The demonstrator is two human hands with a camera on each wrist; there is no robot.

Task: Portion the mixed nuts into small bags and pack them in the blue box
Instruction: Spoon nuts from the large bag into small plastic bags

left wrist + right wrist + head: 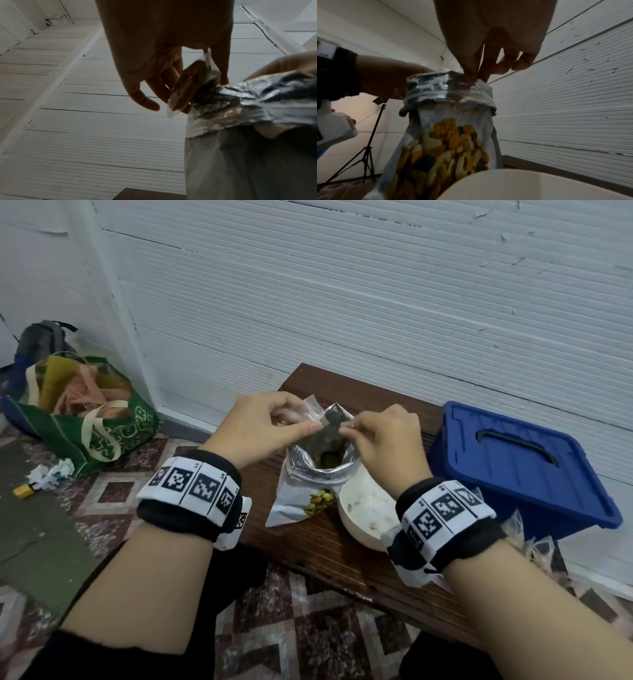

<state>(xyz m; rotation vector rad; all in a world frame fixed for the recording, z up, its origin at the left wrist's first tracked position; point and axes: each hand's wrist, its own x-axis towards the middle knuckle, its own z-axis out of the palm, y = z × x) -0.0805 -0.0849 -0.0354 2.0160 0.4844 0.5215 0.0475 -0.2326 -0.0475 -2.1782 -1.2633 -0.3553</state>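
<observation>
A blue box point(520, 467), lid on, is seen right of the grip on the wooden bench point(329, 546). Below the hands stands the opened nut pouch point(308, 484), a white bowl point(363, 508) just beside it. A small clear bag point(188, 88) is pinched between left hand point(263, 429) and right hand point(383, 440), directly above the pouch mouth.

My right wrist covering the near rim of the white bowl point(363, 508), clear small bags point(513, 525) behind that wrist mostly hidden, contents of the small bag point(187, 86) pinched in my left hand point(260, 426) blurred and dark, nut pouch point(447, 148) cut off by the lower edge in the right wrist view, blue box point(520, 463) lid shut, interior unseen.
</observation>
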